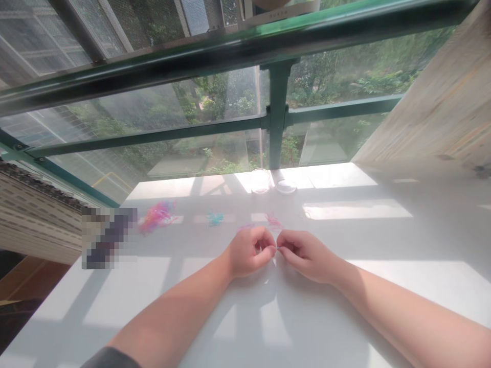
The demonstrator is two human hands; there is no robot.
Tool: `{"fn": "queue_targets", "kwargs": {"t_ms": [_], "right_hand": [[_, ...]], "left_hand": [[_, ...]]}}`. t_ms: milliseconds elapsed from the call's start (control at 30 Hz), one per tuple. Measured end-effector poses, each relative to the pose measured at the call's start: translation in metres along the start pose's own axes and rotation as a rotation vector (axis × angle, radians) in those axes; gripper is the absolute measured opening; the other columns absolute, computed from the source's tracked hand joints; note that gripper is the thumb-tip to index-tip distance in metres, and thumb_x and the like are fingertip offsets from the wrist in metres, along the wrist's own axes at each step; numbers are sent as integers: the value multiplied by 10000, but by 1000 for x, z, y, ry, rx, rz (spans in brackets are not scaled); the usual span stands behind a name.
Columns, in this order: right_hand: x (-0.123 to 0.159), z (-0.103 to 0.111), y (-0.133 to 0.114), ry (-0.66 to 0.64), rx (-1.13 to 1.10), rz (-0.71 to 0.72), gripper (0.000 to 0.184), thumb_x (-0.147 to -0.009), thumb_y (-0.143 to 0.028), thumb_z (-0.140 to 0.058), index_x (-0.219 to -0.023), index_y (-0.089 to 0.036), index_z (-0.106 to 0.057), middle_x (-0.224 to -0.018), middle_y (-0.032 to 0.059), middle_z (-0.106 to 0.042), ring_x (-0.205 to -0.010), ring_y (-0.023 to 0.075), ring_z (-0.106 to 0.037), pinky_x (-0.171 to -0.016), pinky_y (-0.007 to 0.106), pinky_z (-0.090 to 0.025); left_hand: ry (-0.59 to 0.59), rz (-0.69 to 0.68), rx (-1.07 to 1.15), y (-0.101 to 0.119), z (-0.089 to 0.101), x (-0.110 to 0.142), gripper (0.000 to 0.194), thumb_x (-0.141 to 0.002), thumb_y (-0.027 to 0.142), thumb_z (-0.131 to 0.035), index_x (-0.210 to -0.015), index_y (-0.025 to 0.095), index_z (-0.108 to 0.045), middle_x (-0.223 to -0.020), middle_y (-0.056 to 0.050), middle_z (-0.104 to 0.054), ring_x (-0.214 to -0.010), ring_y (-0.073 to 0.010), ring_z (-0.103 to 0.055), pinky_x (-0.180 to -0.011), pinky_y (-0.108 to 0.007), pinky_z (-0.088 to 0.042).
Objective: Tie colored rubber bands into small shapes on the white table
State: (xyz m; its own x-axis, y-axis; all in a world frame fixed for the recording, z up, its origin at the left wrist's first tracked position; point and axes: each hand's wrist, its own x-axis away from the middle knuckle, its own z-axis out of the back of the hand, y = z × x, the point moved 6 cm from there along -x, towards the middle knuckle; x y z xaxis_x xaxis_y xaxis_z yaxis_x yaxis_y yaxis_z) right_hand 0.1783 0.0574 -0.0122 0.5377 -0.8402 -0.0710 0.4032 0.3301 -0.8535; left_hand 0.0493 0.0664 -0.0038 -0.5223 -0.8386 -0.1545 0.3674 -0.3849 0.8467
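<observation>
Over the middle of the white table (pixel 215 317), my left hand (pixel 253 251) and my right hand (pixel 303 254) meet fingertip to fingertip. Both are pinched closed. Whatever lies between the fingertips is too small to name. Just beyond my right hand is a small tangle of pink strands (pixel 273 221). A faint purple bunch of strands (pixel 245 227) shows past my left hand, partly hidden by it. Farther left lie a small teal bunch of strands (pixel 215 219) and a bigger pink and purple pile of strands (pixel 157 217).
Near the table's far edge stand a clear round container (pixel 261 181) and a round clear lid or dish (pixel 286 186). A blurred-out dark object (pixel 110 239) lies at the left edge. Behind the table runs a green railing (pixel 278 112) with glass; a curtain (pixel 433 97) hangs at right.
</observation>
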Motion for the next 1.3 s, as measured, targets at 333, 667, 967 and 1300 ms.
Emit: {"fn": "queue_targets", "kwargs": {"t_ms": [333, 667, 967, 1300], "right_hand": [[1, 1, 0, 11, -2, 17, 89, -789, -130, -441, -722, -177, -476, -601, -36, -456, -547, 91, -383, -510, 214, -305], [0, 1, 0, 16, -10, 24, 85, -780, -128, -445, -717, -176, -477, -595, -32, -464, -540, 93, -387, -503, 213, -307], [0, 2, -1, 24, -21, 26, 85, -780, -137, -448, -714, -175, -483, -597, -29, -476, -541, 95, -400, -501, 214, -316], [1, 1, -1, 11, -6, 11, 98, -792, -134, -437, -713, -180, -470, -589, -41, -443, -541, 91, -380, -509, 215, -303]], "left_hand": [[17, -9, -16, 3, 1, -1, 32, -692, 130, -526, -700, 149, -551, -616, 2, -595, -574, -98, -520, -566, -218, -405], [24, -4, -16, 3, 2, -1, 38, -687, 126, -527, -693, 150, -554, -616, 5, -592, -573, -95, -515, -571, -215, -406], [36, -12, -3, 4, 2, -2, 49, -691, 124, -523, -707, 154, -557, -616, 8, -588, -583, -97, -523, -572, -215, -409], [15, -4, -18, 2, 1, 0, 42, -706, 134, -522, -723, 153, -555, -642, -10, -621, -593, -106, -532, -584, -229, -420]]}}
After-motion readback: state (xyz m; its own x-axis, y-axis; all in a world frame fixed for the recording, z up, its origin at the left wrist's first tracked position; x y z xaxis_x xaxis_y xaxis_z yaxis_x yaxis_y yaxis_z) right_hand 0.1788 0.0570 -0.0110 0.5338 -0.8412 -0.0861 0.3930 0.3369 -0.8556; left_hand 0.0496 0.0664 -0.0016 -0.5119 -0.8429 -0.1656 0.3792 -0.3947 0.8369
